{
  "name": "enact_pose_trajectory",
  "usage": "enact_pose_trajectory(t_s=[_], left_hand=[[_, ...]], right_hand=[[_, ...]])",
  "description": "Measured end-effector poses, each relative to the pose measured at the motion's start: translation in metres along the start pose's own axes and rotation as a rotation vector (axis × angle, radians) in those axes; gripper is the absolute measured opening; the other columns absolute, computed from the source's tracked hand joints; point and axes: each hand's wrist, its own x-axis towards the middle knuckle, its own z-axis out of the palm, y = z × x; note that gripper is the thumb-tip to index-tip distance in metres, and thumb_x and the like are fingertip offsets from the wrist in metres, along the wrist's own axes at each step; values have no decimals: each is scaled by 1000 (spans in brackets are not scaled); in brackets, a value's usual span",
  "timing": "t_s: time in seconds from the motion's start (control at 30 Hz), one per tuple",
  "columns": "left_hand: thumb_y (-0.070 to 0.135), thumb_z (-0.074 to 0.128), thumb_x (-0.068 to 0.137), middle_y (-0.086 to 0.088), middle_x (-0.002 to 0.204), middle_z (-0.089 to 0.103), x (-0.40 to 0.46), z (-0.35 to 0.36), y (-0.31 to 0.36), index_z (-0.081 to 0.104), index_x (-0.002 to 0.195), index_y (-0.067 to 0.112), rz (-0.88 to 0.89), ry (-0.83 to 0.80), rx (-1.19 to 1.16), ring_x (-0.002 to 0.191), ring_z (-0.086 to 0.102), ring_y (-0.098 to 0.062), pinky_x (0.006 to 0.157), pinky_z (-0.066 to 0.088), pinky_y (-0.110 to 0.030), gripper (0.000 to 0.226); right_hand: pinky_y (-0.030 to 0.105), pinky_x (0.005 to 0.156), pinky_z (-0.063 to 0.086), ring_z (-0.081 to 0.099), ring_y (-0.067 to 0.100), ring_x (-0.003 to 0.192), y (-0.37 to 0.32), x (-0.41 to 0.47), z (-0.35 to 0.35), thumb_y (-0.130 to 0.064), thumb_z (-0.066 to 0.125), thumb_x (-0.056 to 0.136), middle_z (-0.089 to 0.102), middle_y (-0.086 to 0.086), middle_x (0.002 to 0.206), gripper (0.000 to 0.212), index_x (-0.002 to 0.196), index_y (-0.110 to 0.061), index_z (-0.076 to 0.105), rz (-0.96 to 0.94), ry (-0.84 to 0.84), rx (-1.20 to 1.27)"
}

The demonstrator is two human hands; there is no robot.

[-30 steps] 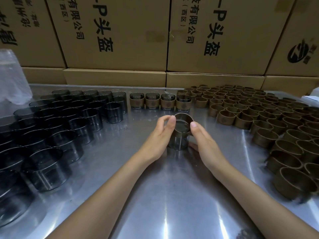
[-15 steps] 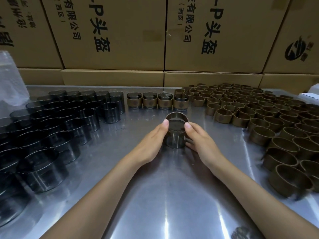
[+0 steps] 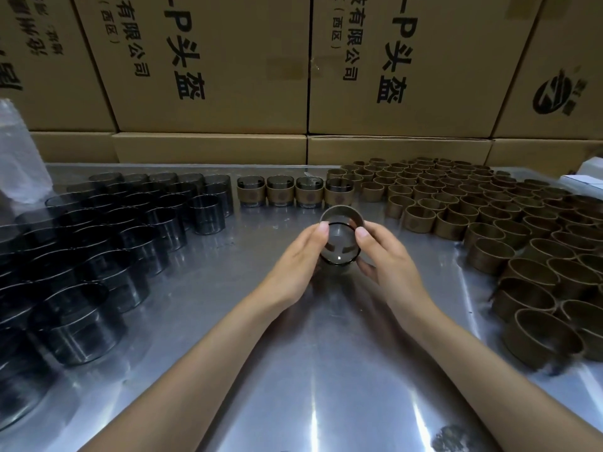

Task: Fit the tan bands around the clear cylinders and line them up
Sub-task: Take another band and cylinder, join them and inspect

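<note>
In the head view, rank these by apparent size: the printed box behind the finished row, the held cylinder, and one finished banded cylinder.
1. Printed box, far the largest.
2. Held cylinder, though nearness inflates it.
3. Finished banded cylinder; probably the same real size.

Both forearms are bare up to the frame edge, with no sleeves showing. The left hand and right hand wear nothing. The fingers have short, plain nails.

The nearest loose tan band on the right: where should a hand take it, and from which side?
Pinch the top rim of the nearest tan band from above. It stands upright with its open end up, and neighbouring bands crowd its far and right sides, so only the wall facing the bare table is free.
</note>
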Motion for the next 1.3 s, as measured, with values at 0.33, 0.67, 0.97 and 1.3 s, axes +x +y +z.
enact_pose_trajectory(t_s=[0.33,0.67,0.97,1.3], left_hand=[[36,46,99,6,109,72,4,-7,4,62,117,26,-125,-111,-104,97,67,1,70,49,-7,26],[43,51,94,1,118,69,5,-13,-3,63,119,28,-118,-67,-154,115,62,-13,108,40,-37,32],[24,62,84,-11,123,65,3,-19,-4,55,131,8,-88,-76,-310,115,62,-21,105,44,-38,50],[13,69,82,-16,130,60,4,-30,0,47,136,2,-119,-117,-448,119,60,-25,105,45,-40,59]], right_hand=[[11,71,50,66,-3,91,5,3,0,-17,36,103,73,-16,91,29,108,-25,63,47,-63,95],[15,69,51,66,-4,90,6,4,-5,-13,40,102,68,-7,107,31,128,-11,57,53,-12,136],[24,90,52,60,11,112,4,0,-8,-6,43,99,62,3,124,35,132,-11,54,84,-9,124],[31,91,51,66,16,108,-4,9,-24,-42,61,76,67,4,120,53,122,-16,60,406,-285,283]])
